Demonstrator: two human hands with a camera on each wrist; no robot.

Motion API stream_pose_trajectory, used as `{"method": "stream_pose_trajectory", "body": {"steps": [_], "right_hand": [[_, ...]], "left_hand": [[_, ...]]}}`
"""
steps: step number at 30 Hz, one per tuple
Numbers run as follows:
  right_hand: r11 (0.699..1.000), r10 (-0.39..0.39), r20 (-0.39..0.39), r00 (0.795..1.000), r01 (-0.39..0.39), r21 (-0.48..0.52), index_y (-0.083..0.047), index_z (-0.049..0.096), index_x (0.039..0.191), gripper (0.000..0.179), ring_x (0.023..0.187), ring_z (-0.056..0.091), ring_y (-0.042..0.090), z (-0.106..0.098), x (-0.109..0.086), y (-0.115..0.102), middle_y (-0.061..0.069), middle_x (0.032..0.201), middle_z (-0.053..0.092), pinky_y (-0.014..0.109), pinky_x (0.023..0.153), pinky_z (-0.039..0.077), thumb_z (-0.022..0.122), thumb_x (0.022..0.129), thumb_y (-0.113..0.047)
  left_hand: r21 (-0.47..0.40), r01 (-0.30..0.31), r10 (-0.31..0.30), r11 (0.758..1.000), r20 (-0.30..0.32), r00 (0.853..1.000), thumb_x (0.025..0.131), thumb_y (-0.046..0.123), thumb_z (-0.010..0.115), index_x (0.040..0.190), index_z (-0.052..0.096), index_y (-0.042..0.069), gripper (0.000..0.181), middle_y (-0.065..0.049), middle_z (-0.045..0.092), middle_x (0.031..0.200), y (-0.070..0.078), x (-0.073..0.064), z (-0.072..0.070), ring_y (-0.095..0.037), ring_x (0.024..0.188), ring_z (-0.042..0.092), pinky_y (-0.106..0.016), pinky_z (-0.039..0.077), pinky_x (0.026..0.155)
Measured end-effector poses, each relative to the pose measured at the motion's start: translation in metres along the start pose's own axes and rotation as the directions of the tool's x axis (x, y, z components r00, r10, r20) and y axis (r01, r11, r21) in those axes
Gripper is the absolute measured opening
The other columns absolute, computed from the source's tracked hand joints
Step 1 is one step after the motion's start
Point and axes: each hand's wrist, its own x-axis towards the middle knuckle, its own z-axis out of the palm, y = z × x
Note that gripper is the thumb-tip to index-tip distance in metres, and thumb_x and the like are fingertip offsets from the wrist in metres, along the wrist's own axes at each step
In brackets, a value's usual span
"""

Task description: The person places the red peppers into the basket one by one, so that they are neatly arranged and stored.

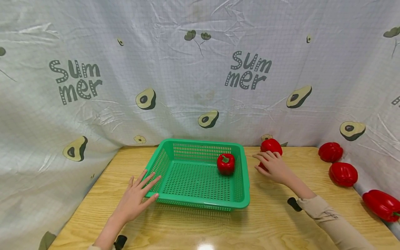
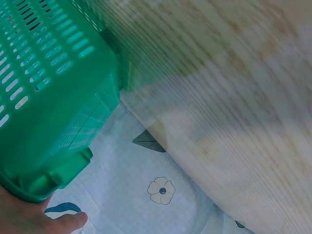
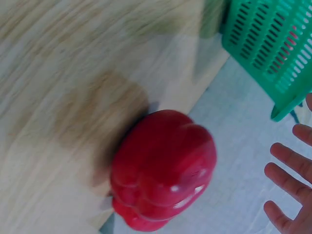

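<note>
A green plastic basket with slotted walls rests on the wooden table. One red bell pepper, its green stem showing, sits inside toward the right wall. My left hand lies at the basket's left rim with fingers spread. To the right of the basket, my right hand reaches over red peppers with its fingers extended. One bell pepper shows beyond the fingers, and a bit of red shows beneath them. The right wrist view has a large glossy bell pepper apart from the spread fingers.
Along the table's right edge lie three more red bell peppers: one at the back, one midway and one nearer. A white curtain printed with avocados hangs behind and beside the wooden table.
</note>
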Motion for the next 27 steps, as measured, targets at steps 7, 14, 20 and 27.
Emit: {"method": "stream_pose_trajectory", "body": {"steps": [7,14,20,27], "right_hand": [[0.999,0.043,-0.007,0.999,-0.043,0.007,-0.006,0.060,0.111,0.043,0.096,0.049,0.027,0.007,-0.007,0.010,0.011,0.107,0.059,0.046,0.077,0.036,0.070,0.073,-0.023],[0.998,0.054,-0.030,0.998,-0.055,-0.021,-0.005,0.060,0.111,0.048,0.095,0.049,0.029,0.015,-0.012,0.018,0.013,0.107,0.058,0.047,0.074,0.036,0.073,0.070,-0.025],[0.996,0.082,-0.019,0.996,-0.082,-0.047,-0.006,0.059,0.112,0.050,0.096,0.047,0.030,0.021,-0.014,0.023,0.015,0.109,0.056,0.052,0.075,0.036,0.074,0.069,-0.028],[0.988,0.148,0.047,0.988,-0.145,-0.058,-0.007,0.057,0.115,0.053,0.104,0.044,0.036,0.024,-0.013,0.026,0.018,0.113,0.053,0.059,0.080,0.036,0.073,0.070,-0.031]], "left_hand": [[0.004,-0.008,0.008,1.000,-0.006,1.000,0.083,0.036,0.059,0.137,0.035,0.033,0.060,-0.009,0.040,0.139,0.000,0.001,0.000,-0.034,0.135,0.022,-0.066,0.017,0.099],[-0.004,-0.008,0.008,1.000,-0.007,1.000,0.082,0.033,0.061,0.137,0.035,0.032,0.061,-0.009,0.040,0.139,0.000,0.001,0.000,-0.034,0.134,0.023,-0.066,0.017,0.099],[-0.002,-0.012,0.012,1.000,-0.014,1.000,0.082,0.033,0.061,0.137,0.035,0.032,0.060,-0.009,0.041,0.139,-0.001,0.001,0.001,-0.034,0.135,0.022,-0.067,0.018,0.098],[-0.007,-0.016,0.015,1.000,-0.026,1.000,0.082,0.034,0.061,0.136,0.036,0.032,0.060,-0.009,0.041,0.138,0.000,0.001,0.002,-0.034,0.134,0.022,-0.067,0.019,0.097]]}}
